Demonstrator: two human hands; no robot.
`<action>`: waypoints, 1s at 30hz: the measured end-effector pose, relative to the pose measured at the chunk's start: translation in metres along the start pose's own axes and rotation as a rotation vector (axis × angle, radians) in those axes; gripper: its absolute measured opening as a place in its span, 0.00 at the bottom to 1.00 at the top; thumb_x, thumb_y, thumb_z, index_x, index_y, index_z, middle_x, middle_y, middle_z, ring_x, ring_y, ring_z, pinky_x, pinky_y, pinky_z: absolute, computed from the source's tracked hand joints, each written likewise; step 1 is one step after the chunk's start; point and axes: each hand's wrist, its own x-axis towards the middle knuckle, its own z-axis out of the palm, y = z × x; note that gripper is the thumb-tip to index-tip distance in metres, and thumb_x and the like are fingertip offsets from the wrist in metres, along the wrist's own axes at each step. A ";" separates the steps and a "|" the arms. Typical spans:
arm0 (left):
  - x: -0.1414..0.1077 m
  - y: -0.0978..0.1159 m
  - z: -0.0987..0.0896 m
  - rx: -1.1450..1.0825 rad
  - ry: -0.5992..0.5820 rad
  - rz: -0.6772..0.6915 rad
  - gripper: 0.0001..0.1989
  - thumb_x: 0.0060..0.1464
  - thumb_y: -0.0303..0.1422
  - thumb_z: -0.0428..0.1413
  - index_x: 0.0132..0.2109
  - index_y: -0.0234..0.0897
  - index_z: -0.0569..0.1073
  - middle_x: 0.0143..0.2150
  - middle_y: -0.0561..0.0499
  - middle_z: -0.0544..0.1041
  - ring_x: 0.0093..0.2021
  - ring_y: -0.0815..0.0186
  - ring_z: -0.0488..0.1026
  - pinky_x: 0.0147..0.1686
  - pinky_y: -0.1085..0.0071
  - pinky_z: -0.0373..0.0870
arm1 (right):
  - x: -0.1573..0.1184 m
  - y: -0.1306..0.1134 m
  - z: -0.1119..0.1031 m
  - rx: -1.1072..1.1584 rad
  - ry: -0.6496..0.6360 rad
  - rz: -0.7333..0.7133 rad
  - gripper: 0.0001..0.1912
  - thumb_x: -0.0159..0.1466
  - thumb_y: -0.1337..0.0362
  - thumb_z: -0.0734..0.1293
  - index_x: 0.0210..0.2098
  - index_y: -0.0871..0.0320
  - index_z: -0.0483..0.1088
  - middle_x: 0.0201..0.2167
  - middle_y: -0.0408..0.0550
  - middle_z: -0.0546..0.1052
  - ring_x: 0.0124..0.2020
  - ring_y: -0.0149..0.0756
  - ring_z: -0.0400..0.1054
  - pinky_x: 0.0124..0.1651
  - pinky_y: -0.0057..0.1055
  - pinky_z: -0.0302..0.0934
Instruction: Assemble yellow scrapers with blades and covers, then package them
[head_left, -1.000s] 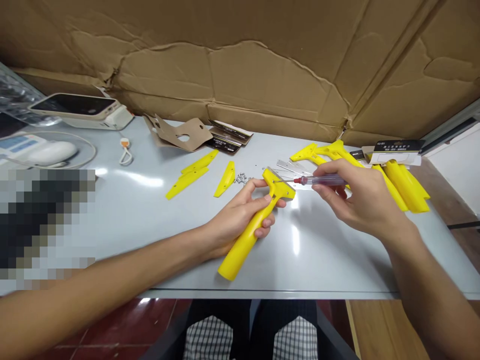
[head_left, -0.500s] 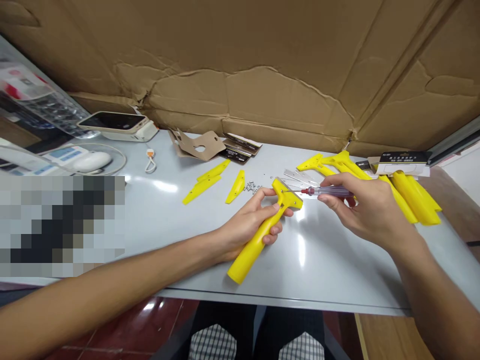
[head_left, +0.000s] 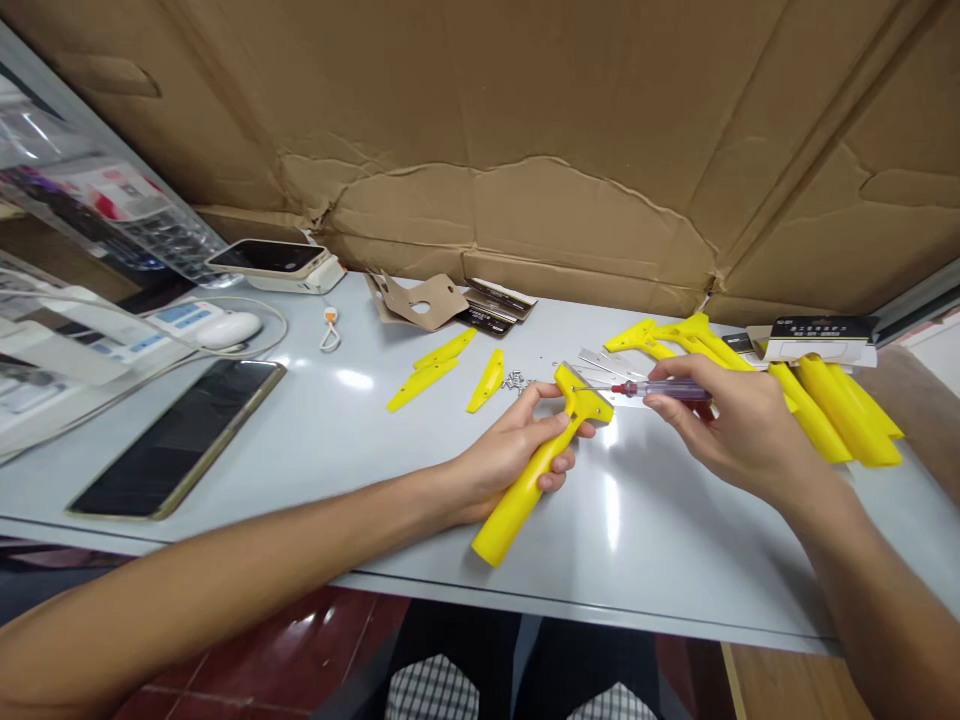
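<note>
My left hand (head_left: 525, 450) is closed around a yellow plastic scraper (head_left: 517, 500), held tilted above the table with its head toward the back. In my right hand (head_left: 720, 420) is a screwdriver (head_left: 671, 389) with a clear purplish handle and a red collar. Its thin shaft reaches the scraper head at one of the two screw spots; whether the tip sits in the screw is too small to tell. Small silver screws (head_left: 516, 381) lie in a pile just behind the left hand. Flat metal blades (head_left: 600, 362) rest beyond the scraper head.
Loose yellow cover pieces (head_left: 424, 383) lie left of the screws. More yellow scraper handles (head_left: 840, 405) are at the right, beside a black-and-white package (head_left: 821, 340). Opened cardboard packaging (head_left: 424, 298) stands at the back. A dark phone (head_left: 180, 435) and white mouse (head_left: 229, 329) are at the left.
The view has swung slightly left, so everything appears shifted right and the phone on the left now shows plainly. My hands keep the scraper and screwdriver in nearly the same position.
</note>
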 end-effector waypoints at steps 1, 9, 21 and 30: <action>0.000 0.000 0.000 -0.002 -0.001 -0.001 0.15 0.69 0.31 0.58 0.55 0.44 0.60 0.47 0.46 0.78 0.24 0.76 0.67 0.20 0.80 0.60 | 0.000 -0.001 -0.001 0.004 -0.017 0.008 0.04 0.72 0.63 0.69 0.46 0.54 0.73 0.27 0.42 0.80 0.21 0.33 0.70 0.27 0.29 0.60; 0.001 0.001 0.002 -0.017 0.018 -0.002 0.14 0.69 0.30 0.58 0.54 0.44 0.60 0.45 0.47 0.79 0.23 0.75 0.68 0.19 0.80 0.59 | -0.001 -0.005 -0.002 0.070 -0.095 0.033 0.06 0.71 0.64 0.68 0.48 0.54 0.70 0.36 0.47 0.84 0.28 0.35 0.76 0.29 0.29 0.64; 0.001 0.002 0.001 -0.024 0.021 -0.003 0.18 0.67 0.29 0.61 0.56 0.44 0.61 0.43 0.48 0.80 0.22 0.75 0.67 0.19 0.80 0.59 | 0.001 -0.007 -0.005 -0.078 -0.044 -0.008 0.06 0.71 0.59 0.71 0.45 0.54 0.77 0.24 0.41 0.78 0.21 0.34 0.69 0.29 0.30 0.58; 0.000 0.002 0.003 0.019 0.001 -0.015 0.15 0.68 0.29 0.59 0.55 0.43 0.61 0.43 0.46 0.80 0.22 0.76 0.67 0.18 0.80 0.59 | 0.003 -0.010 -0.008 -0.032 -0.012 0.010 0.06 0.70 0.59 0.72 0.41 0.54 0.78 0.21 0.39 0.76 0.18 0.31 0.66 0.27 0.29 0.58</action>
